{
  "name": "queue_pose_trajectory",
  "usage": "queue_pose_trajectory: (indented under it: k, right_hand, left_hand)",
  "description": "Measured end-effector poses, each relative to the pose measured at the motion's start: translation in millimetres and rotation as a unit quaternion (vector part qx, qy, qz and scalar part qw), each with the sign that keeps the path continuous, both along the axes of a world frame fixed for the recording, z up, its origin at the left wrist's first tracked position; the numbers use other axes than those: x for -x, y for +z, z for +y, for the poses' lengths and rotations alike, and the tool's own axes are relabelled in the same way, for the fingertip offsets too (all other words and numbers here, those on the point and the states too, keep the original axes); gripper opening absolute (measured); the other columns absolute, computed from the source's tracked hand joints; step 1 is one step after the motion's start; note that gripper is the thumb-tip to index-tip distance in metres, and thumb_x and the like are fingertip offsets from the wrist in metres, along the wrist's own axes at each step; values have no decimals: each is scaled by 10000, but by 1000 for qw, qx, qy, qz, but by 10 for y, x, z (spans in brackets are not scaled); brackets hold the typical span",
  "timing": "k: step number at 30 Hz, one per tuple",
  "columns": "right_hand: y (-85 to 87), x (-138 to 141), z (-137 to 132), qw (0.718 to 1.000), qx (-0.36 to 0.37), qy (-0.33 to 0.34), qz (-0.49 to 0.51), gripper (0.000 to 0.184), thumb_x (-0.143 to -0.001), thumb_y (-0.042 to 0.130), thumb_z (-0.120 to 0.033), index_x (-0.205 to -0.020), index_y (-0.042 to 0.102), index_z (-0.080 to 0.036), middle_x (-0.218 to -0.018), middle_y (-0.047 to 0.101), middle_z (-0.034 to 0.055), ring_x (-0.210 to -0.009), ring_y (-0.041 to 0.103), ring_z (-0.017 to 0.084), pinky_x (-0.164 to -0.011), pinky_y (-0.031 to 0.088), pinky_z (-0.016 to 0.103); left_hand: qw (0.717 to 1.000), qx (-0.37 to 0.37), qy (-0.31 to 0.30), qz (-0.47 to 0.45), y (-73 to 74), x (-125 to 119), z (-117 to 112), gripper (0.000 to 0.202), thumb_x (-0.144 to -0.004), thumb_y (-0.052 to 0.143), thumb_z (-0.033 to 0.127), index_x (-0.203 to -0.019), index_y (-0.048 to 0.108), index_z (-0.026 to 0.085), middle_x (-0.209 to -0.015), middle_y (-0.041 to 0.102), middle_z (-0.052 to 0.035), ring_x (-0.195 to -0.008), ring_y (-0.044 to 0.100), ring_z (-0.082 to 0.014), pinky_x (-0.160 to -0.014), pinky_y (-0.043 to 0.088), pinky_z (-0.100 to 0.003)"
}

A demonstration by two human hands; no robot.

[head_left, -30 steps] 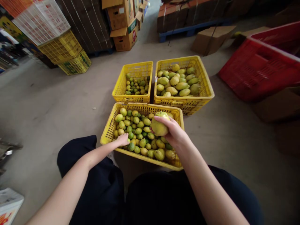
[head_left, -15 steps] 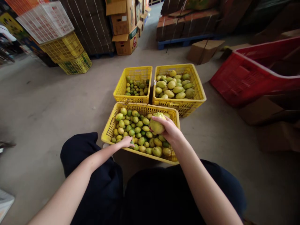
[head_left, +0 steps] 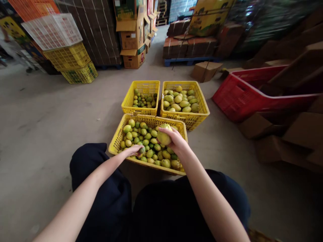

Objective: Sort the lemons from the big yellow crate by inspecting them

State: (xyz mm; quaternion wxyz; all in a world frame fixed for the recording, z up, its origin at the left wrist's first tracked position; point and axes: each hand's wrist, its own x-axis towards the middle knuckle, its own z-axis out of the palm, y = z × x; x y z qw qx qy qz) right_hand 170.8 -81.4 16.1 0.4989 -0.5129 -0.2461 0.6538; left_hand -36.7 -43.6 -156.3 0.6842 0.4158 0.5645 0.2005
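Observation:
My right hand point(head_left: 175, 139) is wrapped round a large yellow-green lemon point(head_left: 163, 137), held above the right part of the near yellow crate point(head_left: 116, 143). A paler patch shows on top of it; whether that is a second fruit I cannot tell. Low over the same crate's near side, my left hand point(head_left: 133, 150) grips a small dark green lemon point(head_left: 142, 150) at its fingertips. Beneath both hands lie many green and yellow lemons point(head_left: 147, 136) of mixed sizes.
Behind stand two more yellow crates, the left one point(head_left: 126, 97) with small lemons, the right one point(head_left: 202, 107) with larger ones. A red crate point(head_left: 232, 95) and cardboard boxes point(head_left: 259, 124) are at right. Stacked crates point(head_left: 67, 55) and a loaded blue pallet point(head_left: 189, 61) stand farther back.
My left hand has lifted slightly, and a small green lemon now shows in its fingers. My right hand still holds the large lemon. The view has tilted up and shifted right.

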Motion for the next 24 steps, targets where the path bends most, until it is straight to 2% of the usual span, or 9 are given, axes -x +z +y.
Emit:
queue_pose_trajectory:
  k: [2, 5, 6, 8, 10, 14, 18, 21, 24]
  right_hand:
    - [8, 7, -16, 1000, 1, 0, 1, 332, -575, 826, -249, -803, 588, -207, -678, 629, -29, -593, 600, 152, -482, 580, 286]
    - [-2, 12, -16, 1000, 14, -1, 18, 300, -597, 806, -246, -787, 577, -213, -671, 631, -27, -565, 598, 149, -487, 573, 288]
    - [-8, 14, -9, 999, 23, -4, 29, 283, -616, 793, -261, -790, 575, -217, -670, 631, -24, -556, 600, 152, -491, 572, 293]
    - [-19, 19, 11, 997, 42, -11, 58, 239, -677, 744, -340, -803, 576, -226, -663, 633, -10, -564, 619, 173, -503, 569, 310]
    - [-26, 31, 36, 994, 59, -7, 87, 238, -747, 650, -449, -803, 579, -229, -647, 636, 16, -598, 644, 206, -511, 558, 325]
    - [-39, 86, 96, 989, 77, -3, 127, 312, -789, 542, -530, -807, 589, -222, -657, 655, 50, -629, 649, 222, -518, 524, 312]
    - [-72, 188, 177, 983, 103, -38, 146, 288, -801, 527, -508, -811, 571, -223, -672, 657, 45, -600, 613, 198, -551, 524, 311]
    - [-109, 288, 241, 983, 128, -32, 131, 291, -830, 489, -512, -808, 558, -230, -670, 644, 39, -611, 610, 194, -578, 527, 307]
    - [-152, 393, 296, 978, 158, -10, 138, 312, -871, 443, -515, -810, 557, -232, -655, 633, 34, -611, 616, 195, -558, 518, 295]
  left_hand:
    - [998, 13, 37, -45, 286, -32, 113, 297, -842, 536, 472, -704, 536, 209, -625, 562, -6, -592, 558, -140, -666, 524, -293]
    - [984, 20, 92, -154, 830, 13, 301, 349, -917, 397, 483, -795, 562, 201, -731, 617, -42, -701, 621, -140, -722, 555, -267]
    - [962, 38, 129, -240, 1009, 49, 346, 323, -915, 416, 446, -826, 580, 183, -782, 637, -64, -752, 642, -153, -743, 566, -277]
    - [939, 35, 156, -306, 1309, 131, 393, 245, -909, 419, 348, -861, 586, 175, -826, 653, -61, -770, 652, -136, -711, 572, -238]
    - [916, 48, 192, -350, 1497, 197, 389, 152, -875, 459, 252, -872, 589, 174, -797, 647, -43, -706, 636, -110, -595, 550, -182]
    - [882, 136, 263, -366, 1564, 151, 304, 192, -900, 437, 254, -805, 578, 165, -665, 580, -22, -534, 546, -81, -403, 428, -126]
    - [901, 193, 245, -301, 1506, -77, 187, 275, -938, 389, 275, -814, 603, 154, -675, 596, -35, -550, 557, -98, -446, 453, -155]
    - [909, 189, 237, -286, 1497, -182, 135, 276, -933, 418, 313, -822, 614, 153, -687, 612, -32, -562, 572, -108, -505, 492, -187]
    - [915, 181, 240, -269, 1502, -181, 152, 246, -920, 433, 294, -833, 617, 156, -635, 592, -12, -500, 533, -97, -477, 463, -184]
